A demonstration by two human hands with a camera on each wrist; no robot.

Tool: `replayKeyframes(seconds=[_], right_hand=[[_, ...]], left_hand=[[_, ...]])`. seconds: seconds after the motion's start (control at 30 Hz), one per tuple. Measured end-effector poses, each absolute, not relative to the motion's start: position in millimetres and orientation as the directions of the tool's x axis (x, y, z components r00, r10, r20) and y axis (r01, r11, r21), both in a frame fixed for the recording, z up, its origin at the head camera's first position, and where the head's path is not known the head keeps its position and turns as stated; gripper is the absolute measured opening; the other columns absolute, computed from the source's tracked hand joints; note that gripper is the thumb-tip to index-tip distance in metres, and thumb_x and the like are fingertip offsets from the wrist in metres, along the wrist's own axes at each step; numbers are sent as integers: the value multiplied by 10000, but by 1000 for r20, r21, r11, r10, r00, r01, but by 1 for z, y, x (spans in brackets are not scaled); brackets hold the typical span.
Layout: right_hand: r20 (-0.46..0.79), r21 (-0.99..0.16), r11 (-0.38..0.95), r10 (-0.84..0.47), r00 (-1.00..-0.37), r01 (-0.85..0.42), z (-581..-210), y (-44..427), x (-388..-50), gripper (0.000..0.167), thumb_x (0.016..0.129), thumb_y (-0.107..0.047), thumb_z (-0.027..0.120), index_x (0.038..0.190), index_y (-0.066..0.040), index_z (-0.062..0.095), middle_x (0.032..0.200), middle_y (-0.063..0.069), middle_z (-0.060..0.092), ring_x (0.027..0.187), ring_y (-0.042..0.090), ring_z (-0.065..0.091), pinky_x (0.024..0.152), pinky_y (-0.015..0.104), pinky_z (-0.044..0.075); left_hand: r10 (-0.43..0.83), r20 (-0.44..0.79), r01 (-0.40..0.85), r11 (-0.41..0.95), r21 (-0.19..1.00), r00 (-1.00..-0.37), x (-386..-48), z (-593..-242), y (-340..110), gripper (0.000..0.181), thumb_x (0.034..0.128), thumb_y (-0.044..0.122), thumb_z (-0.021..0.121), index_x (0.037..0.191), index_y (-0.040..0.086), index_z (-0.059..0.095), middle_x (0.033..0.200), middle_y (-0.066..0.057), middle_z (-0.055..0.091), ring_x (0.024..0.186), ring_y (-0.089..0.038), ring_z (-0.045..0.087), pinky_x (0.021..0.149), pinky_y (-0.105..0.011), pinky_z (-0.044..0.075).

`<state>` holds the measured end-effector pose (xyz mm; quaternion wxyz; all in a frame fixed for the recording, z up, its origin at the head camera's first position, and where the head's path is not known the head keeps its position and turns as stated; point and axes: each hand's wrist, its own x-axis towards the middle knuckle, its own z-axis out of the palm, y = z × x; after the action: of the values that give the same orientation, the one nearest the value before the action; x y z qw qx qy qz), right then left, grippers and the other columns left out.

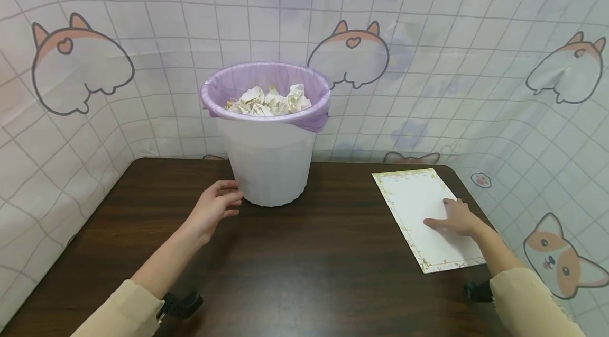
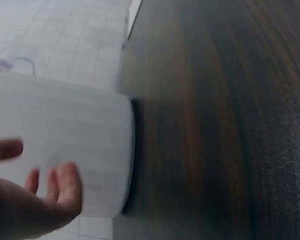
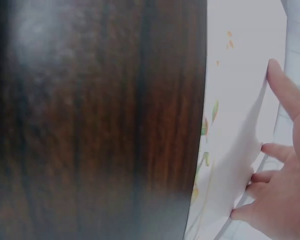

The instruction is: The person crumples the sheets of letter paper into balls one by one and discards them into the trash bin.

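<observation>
A white bin (image 1: pixel 268 162) lined with a purple bag (image 1: pixel 266 70) stands on the dark wooden table, and crumpled papers (image 1: pixel 273 101) fill its upper part. Beside its lower left side is my left hand (image 1: pixel 216 210), fingers apart and loosely bent, holding nothing. In the left wrist view that hand (image 2: pixel 45 205) appears in front of the bin wall (image 2: pixel 75 125). At the right, a white paper sheet (image 1: pixel 414 205) with a gold floral border lies flat. My right hand (image 1: pixel 457 218) rests on its right part, thumb on the surface; in the right wrist view the fingertips (image 3: pixel 245 212) touch its edge.
The brown table (image 1: pixel 323 252) has its right edge close to the paper. A light grid-patterned cloth (image 1: pixel 452 51) with cartoon corgis hangs behind the table and at both sides. Dark wrist devices (image 1: pixel 183 305) are at both sleeves.
</observation>
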<state>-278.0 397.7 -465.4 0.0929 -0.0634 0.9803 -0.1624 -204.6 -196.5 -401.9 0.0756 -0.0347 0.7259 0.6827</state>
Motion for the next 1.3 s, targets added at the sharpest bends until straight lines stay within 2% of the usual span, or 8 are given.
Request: replayKeyframes(seconds=[0.1,0.2,0.33,0.5,0.7,1.07,1.23,1.3], right_hand=[[-169,-336,937,-159,-973,-95,-470,396,-278,1158,866,-657,701,1445,245,264,1442,575,135,1317,766,98,924,902,149],[-193,-349,932,-172,-966,-97,-468,391,-276,1148,876,-646,697,1491,205,232,1475,561,54,1334,759,34,879,933,72],[-223,-407,908,-205,-953,-100,-461,382,-270,1125,891,-580,727,1529,174,189,1513,525,-13,1366,725,-27,910,916,18],[-242,-464,877,-264,-934,-127,-459,368,-266,1099,892,-507,766,1543,156,179,1546,487,-38,1400,682,-55,969,879,-1],[-232,-507,842,-342,-911,-186,-460,352,-265,1091,865,-450,818,1547,143,206,1566,462,-29,1423,650,-60,1002,851,-18],[-229,-557,779,-478,-848,-289,-458,324,-261,1109,819,-416,867,1571,94,231,1604,409,-6,1454,606,-63,1049,817,-21],[-215,-563,757,-522,-826,-332,-457,311,-256,1094,814,-392,878,1574,81,249,1617,389,13,1466,591,-56,1059,808,-19],[-212,-562,751,-536,-818,-346,-457,305,-253,1092,809,-394,882,1577,70,258,1625,376,21,1473,580,-50,1072,797,-16]], left_hand=[[174,-170,-140,174,975,-970,-203,-408,-191,525,1047,205,608,1482,-21,421,1440,-226,457,1339,-415,453,1084,-512,418],[265,-182,-114,255,960,-947,-201,-413,-185,496,1034,228,636,1441,-8,479,1402,-202,498,1308,-389,491,1076,-532,415],[339,-195,-70,347,935,-920,-200,-418,-177,442,1025,246,655,1395,27,553,1343,-149,559,1223,-319,538,1031,-537,436],[389,-214,-15,456,890,-896,-199,-424,-170,432,1018,276,662,1385,59,592,1325,-109,599,1248,-302,532,1028,-553,419],[422,-204,21,471,882,-883,-198,-429,-162,435,1015,257,666,1377,27,592,1351,-129,601,1276,-314,534,1068,-558,392],[485,-149,121,482,868,-862,-200,-438,-148,401,1019,198,651,1365,2,602,1336,-124,618,1242,-322,566,1032,-527,438],[483,-145,114,467,877,-863,-202,-440,-139,453,1010,209,664,1392,-17,572,1357,-159,598,1263,-346,554,1040,-524,436],[479,-172,67,443,894,-861,-203,-441,-135,479,1010,210,665,1418,-12,550,1367,-174,581,1254,-335,561,1029,-507,456]])
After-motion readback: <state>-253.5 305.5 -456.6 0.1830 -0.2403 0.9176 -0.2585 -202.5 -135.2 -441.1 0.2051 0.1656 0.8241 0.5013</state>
